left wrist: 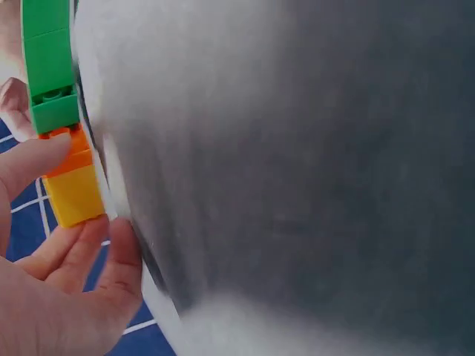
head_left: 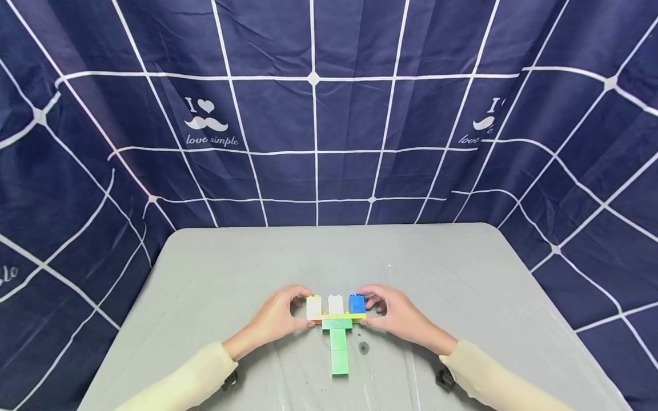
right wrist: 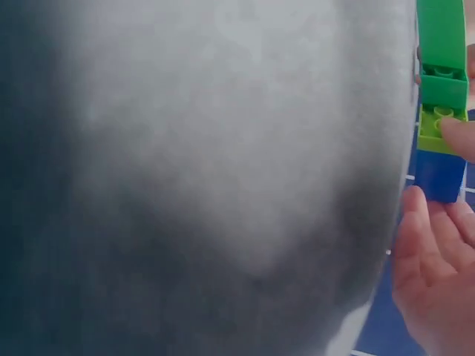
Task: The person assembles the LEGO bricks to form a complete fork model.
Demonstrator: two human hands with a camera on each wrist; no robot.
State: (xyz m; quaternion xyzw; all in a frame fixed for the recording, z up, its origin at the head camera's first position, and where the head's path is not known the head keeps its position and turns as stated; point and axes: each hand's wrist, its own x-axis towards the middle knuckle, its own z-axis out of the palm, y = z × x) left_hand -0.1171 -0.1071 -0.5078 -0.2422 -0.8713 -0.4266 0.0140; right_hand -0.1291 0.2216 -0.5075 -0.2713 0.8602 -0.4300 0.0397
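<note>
A fork-shaped build of toy building blocks lies on the grey table, held at both sides. Its stem is made of green blocks (head_left: 339, 357). Across the top, a yellow block (head_left: 313, 307), a white block (head_left: 336, 304) and a blue block (head_left: 357, 304) stand side by side. My left hand (head_left: 280, 313) grips the left end; in the left wrist view its thumb presses an orange piece (left wrist: 82, 158) and its fingers touch the yellow block's end. My right hand (head_left: 401, 314) grips the right end, with its thumb on a lime green piece (right wrist: 430, 141) and fingers by the blue block.
The grey table (head_left: 231, 257) spreads around the build, with a small dark spot (head_left: 364, 347) right of the stem. A dark blue curtain (head_left: 277, 120) with white lines hangs behind and at both sides. Dark bands (head_left: 445, 378) show under the pale sleeves.
</note>
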